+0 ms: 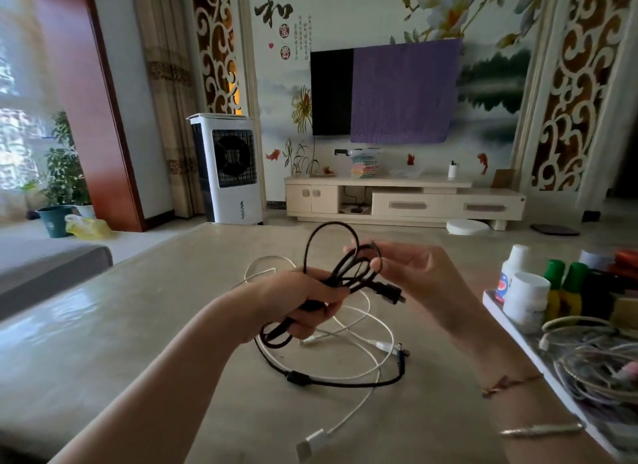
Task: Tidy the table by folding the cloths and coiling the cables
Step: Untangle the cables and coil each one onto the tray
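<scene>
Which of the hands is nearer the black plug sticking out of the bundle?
Left. The left hand grips the black cable bundle just beside the plug; the right hand pinches a loop above it.

Your black cable (348, 273): partly looped, held up above the surface. Your white cable (362, 329): loose, uncoiled on the surface beneath it.

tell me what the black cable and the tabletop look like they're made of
Black cable: looks like matte rubber or plastic sheathing; it bends in soft loops where the left hand grips it. Tabletop: probably polished stone or glossy laminate, since its beige surface mirrors the window light.
</scene>
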